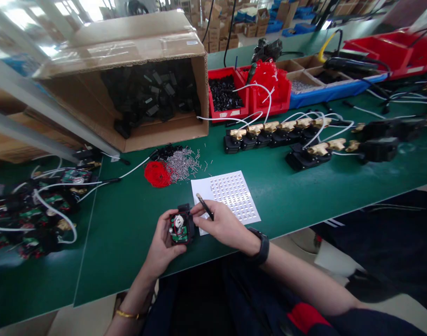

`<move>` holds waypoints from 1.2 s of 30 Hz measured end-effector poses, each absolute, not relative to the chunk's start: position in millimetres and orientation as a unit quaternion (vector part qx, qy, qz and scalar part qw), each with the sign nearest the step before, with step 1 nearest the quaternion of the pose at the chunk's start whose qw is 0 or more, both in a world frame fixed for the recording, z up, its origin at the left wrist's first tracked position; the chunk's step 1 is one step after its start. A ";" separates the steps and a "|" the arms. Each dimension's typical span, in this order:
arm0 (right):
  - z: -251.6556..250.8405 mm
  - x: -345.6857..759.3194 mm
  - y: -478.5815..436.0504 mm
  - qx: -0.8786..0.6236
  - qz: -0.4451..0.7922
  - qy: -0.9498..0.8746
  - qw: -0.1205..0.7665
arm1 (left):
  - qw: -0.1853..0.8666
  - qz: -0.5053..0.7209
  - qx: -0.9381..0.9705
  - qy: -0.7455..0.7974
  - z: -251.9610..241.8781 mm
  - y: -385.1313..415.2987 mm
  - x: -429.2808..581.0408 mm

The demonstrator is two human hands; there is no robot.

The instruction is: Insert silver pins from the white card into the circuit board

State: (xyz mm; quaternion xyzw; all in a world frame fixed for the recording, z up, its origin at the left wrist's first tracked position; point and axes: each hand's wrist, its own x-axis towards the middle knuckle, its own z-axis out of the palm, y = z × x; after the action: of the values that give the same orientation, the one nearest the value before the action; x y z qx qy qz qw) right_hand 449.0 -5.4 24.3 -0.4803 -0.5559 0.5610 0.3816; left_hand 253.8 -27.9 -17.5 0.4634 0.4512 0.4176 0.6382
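My left hand (163, 240) is closed around a small black plastic module with a green circuit board and a white round part showing inside (180, 227). I hold it just above the near edge of the green counter (129, 219). My right hand (218, 224) touches the module's right side with its fingertips and grips a thin dark pen-like tool (205, 206), which slants up and away from the module. A black watch (261, 246) sits on my right wrist and a gold bangle (127, 315) on my left.

Just beyond the module lies a white sheet dotted with rows of tiny clear pieces (230, 192), partly under my right hand. Farther back and left of the sheet are a red coil of wire (157, 174) and a scatter of small silver pins (183, 162). Behind those, an open cardboard box on its side (129, 79) holds black parts. To the sheet's far right, a row of black units with brass fittings and white wires (276, 133) stands on the counter.
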 end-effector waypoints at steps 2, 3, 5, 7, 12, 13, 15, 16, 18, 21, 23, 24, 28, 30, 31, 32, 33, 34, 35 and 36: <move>25.0 444.2 -7.6 -0.484 0.562 -0.549 0.385 | 0.642 0.419 0.461 0.448 -19.1 -28.4 251.0; 25.3 442.4 -8.4 -0.483 0.563 -0.548 0.388 | 0.643 0.419 0.460 0.447 -19.5 -28.5 250.0; 25.6 440.1 -9.4 -0.480 0.564 -0.548 0.390 | 0.644 0.420 0.459 0.446 -19.6 -28.2 248.7; 24.8 438.8 -9.9 -0.479 0.568 -0.543 0.392 | 0.646 0.420 0.456 0.446 -18.9 -27.4 248.4; 13.6 440.3 -8.3 -0.461 0.610 -0.443 0.467 | 0.636 0.438 0.444 0.454 -17.4 -25.6 250.3; 10.5 441.8 -7.6 -0.450 0.613 -0.419 0.496 | 0.629 0.444 0.442 0.460 -17.4 -25.6 251.0; 5.3 446.1 -6.4 -0.447 0.587 -0.392 0.550 | 0.612 0.449 0.440 0.479 -17.6 -25.7 252.9; 3.3 448.6 -6.3 -0.459 0.561 -0.390 0.567 | 0.603 0.450 0.441 0.489 -17.4 -25.9 254.2; 0.6 453.4 -7.0 -0.496 0.524 -0.380 0.579 | 0.583 0.450 0.446 0.508 -16.1 -26.4 257.7; -1.5 457.9 -9.8 -0.503 0.545 -0.337 0.580 | 0.552 0.447 0.460 0.533 -11.4 -26.8 264.4; -2.3 458.8 -11.5 -0.483 0.572 -0.307 0.587 | 0.530 0.440 0.473 0.549 -7.8 -26.9 268.9; -2.6 458.9 -11.9 -0.477 0.580 -0.295 0.591 | 0.521 0.436 0.480 0.555 -6.2 -26.9 270.9; -2.3 458.9 -11.1 -0.458 0.611 -0.260 0.591 | 0.515 0.434 0.485 0.558 -3.1 -27.2 275.8; 0.0 458.7 -11.1 -0.442 0.630 -0.248 0.589 | 0.520 0.435 0.481 0.556 -3.0 -27.7 277.5; 1.7 458.3 -11.8 -0.436 0.632 -0.248 0.591 | 0.521 0.434 0.480 0.557 -3.1 -28.2 278.4; 3.5 457.5 -13.2 -0.433 0.626 -0.254 0.596 | 0.519 0.433 0.481 0.559 -3.2 -28.8 279.5; 5.5 456.4 -15.2 -0.433 0.614 -0.266 0.604 | 0.515 0.431 0.483 0.562 -3.5 -29.5 280.9; 7.2 454.9 -17.9 -0.437 0.596 -0.280 0.613 | 0.509 0.430 0.485 0.567 -3.8 -30.3 282.5; 8.5 453.0 -21.1 -0.445 0.573 -0.298 0.620 | 0.502 0.430 0.487 0.571 -4.2 -31.1 284.4; 9.1 450.9 -24.6 -0.457 0.548 -0.318 0.625 | 0.495 0.430 0.489 0.574 -4.7 -31.8 286.4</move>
State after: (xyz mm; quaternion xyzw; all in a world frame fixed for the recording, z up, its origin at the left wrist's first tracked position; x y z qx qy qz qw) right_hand 450.9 -24.6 9.1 -0.4566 -0.3180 0.5475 0.6250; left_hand 286.4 -31.8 -4.7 0.4893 0.5745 0.4303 0.4954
